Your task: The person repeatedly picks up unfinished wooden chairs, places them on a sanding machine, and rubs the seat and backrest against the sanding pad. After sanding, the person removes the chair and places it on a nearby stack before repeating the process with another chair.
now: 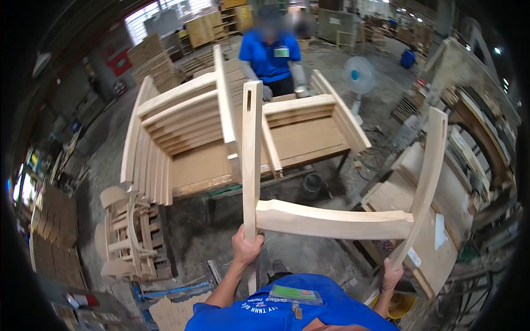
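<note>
The pale wooden frame [334, 222] sticks up past both hands. The left hand [247, 247], nearer its crossbar [326, 219], is wrapped round the straight post [252, 143] pointing to 12 o'clock; the right hand [393, 275] seems wrapped round the bent post [429, 165] leaning to 1 o'clock.

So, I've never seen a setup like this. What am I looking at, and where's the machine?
There's no robot here, just a person's two bare hands. The one picture comes from a wide fisheye camera worn on their head, looking down, so straight edges bend toward its rim. The left hand and right hand each hold one upright of an H-shaped wooden frame, joined by a curved crosspiece. Beyond it, similar wooden frames stand in two groups on a brown-topped worktable. Behind that table is a co-worker in a blue shirt, with a standing fan off to the picture's right.
</note>
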Demonstrator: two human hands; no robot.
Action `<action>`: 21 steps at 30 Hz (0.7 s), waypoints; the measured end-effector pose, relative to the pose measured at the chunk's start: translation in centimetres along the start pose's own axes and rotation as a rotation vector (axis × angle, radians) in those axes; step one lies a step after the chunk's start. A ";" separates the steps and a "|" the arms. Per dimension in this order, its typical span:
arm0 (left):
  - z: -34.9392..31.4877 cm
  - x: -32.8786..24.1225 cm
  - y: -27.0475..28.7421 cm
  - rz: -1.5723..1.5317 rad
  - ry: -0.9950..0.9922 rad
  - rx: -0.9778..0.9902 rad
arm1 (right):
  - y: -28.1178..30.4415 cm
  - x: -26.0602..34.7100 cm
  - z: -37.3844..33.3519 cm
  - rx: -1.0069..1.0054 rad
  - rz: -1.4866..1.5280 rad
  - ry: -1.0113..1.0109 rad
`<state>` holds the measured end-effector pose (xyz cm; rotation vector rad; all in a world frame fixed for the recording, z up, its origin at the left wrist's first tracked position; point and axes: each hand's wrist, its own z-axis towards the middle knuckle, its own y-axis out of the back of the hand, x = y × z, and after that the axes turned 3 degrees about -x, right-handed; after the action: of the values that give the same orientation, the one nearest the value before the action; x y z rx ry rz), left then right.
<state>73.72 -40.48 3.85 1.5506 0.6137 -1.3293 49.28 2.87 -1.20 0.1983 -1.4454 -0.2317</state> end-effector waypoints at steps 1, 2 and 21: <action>-1.0 -0.4 -0.8 0.039 -0.033 0.026 | 1.6 -0.5 -1.5 -0.025 -0.009 -0.038; -1.8 -1.1 -1.5 0.077 -0.066 0.045 | 2.9 -0.9 -2.8 -0.044 -0.014 -0.073; -16.2 -4.6 -27.9 0.247 -0.030 0.686 | 29.8 -12.4 -14.7 -0.497 -0.104 -0.624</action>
<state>56.13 -13.75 -2.39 2.0612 -0.0841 -1.4413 63.60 34.82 -6.59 -0.2282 -1.9388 -0.7779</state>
